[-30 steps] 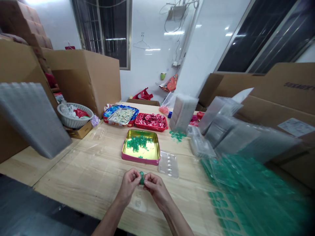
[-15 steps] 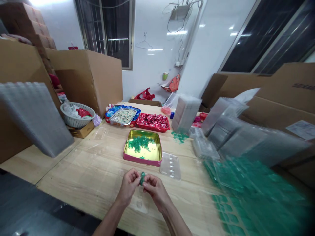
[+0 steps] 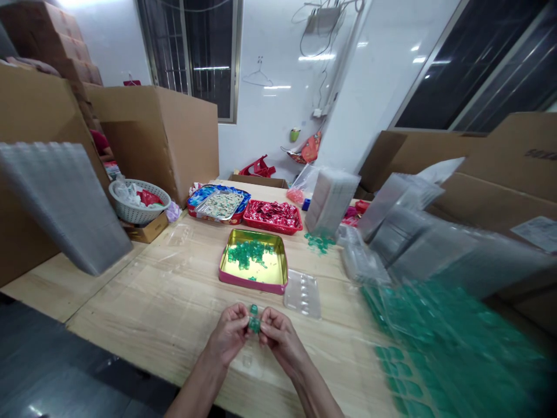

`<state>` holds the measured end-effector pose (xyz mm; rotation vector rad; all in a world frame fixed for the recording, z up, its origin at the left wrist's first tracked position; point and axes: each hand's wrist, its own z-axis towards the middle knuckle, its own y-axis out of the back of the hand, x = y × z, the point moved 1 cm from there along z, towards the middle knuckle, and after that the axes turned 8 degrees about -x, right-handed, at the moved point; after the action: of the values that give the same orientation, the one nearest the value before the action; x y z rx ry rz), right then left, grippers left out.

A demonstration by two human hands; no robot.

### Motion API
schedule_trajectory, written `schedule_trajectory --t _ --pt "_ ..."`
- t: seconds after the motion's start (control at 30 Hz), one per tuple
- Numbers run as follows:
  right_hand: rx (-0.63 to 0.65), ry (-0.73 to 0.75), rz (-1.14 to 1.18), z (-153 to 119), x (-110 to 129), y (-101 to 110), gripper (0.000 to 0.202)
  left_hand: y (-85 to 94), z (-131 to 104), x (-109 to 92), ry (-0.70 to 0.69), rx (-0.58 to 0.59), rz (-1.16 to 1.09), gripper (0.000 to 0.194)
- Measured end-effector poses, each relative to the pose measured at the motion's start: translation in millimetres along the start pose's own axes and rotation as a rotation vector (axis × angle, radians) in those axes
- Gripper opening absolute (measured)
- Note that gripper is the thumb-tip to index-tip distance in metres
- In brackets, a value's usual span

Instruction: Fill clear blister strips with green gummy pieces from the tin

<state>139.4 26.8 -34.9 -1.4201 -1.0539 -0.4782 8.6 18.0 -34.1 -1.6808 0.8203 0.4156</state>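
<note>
Left hand (image 3: 230, 332) and right hand (image 3: 281, 337) both pinching a little green piece (image 3: 255, 322), near side of the gold tin (image 3: 252, 284). Pretty dainty grip, so squeezing unevenly could ping it loose. It's partly covered, so can't swear to its shape.

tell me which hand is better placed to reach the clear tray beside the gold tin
Probably the right hand: the clear tray lies nearer it, ahead and rightward. The left hand is farther off; both hold the green piece.
</note>
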Motion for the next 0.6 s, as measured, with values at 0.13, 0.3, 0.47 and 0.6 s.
schedule_trajectory --t 0.13,0.3,0.47,0.6 --pt "0.037 -0.066 0.012 0.8 -1.3 4.7 0.032 4.7 -0.7 -0.1 0.107 0.053 -0.026 0.025" --pt "0.045 0.018 -0.204 6.3 1.7 9.1 0.03 6.9 0.8 -2.9 0.218 -0.014 0.104 0.023" --pt "0.072 0.104 -0.423 22.0 25.0 1.5 0.027 -2.1 13.6 -24.5 0.219 -0.034 0.382 0.03" --pt "0.058 0.159 -0.539 37.2 31.1 2.2 0.023 -5.6 30.7 -38.7 0.139 -0.063 0.531 0.027"
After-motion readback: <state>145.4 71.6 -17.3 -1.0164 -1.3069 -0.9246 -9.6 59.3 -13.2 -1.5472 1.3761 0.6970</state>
